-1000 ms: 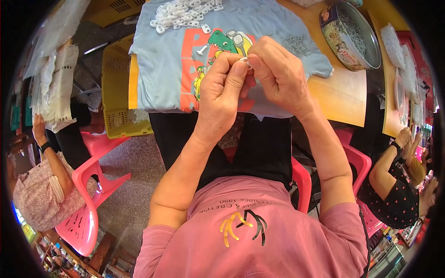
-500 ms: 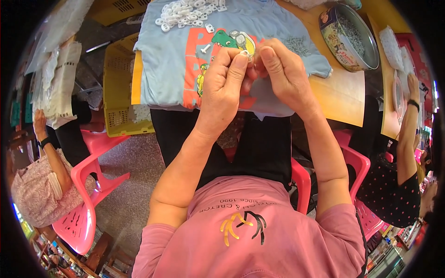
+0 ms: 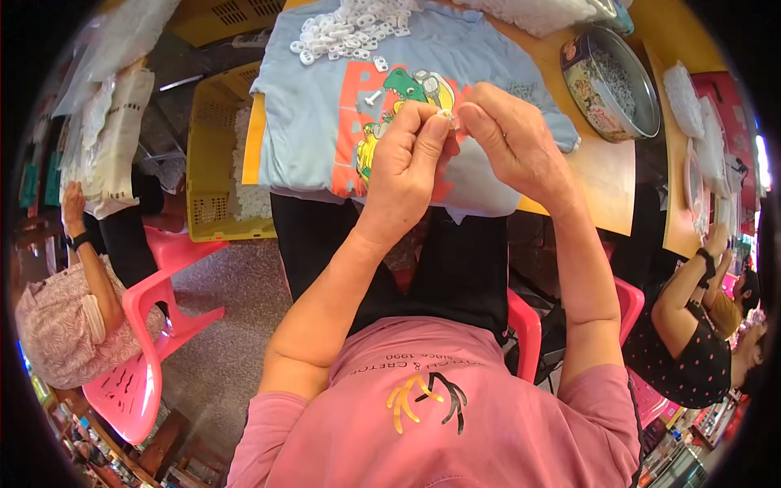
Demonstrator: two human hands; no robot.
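Between the thumb and forefinger of my left hand [image 3: 405,167] is a small white plastic piece [image 3: 445,115]. My right hand [image 3: 521,146] is closed right beside it, thumb against curled fingers; anything it pinches is too small or hidden to make out. Both hands are above a light blue printed T-shirt [image 3: 297,122] spread over the table. Beyond them on the cloth lies a heap of white plastic pieces with holes [image 3: 346,37]. One loose white piece [image 3: 380,63] and a white peg-shaped part [image 3: 373,99] lie nearer. Small metal parts [image 3: 530,91] are scattered past my right hand.
An oval tin [image 3: 587,102] of small metal parts stands at the table's right. A yellow crate [image 3: 213,175] with white pieces sits left of the table. People work on both sides, one by a pink chair [image 3: 146,350], another in a dotted top [image 3: 683,358].
My right hand has drawn slightly away from my left, opening a small gap. The view has shifted a little. The person at the right has lowered an arm.
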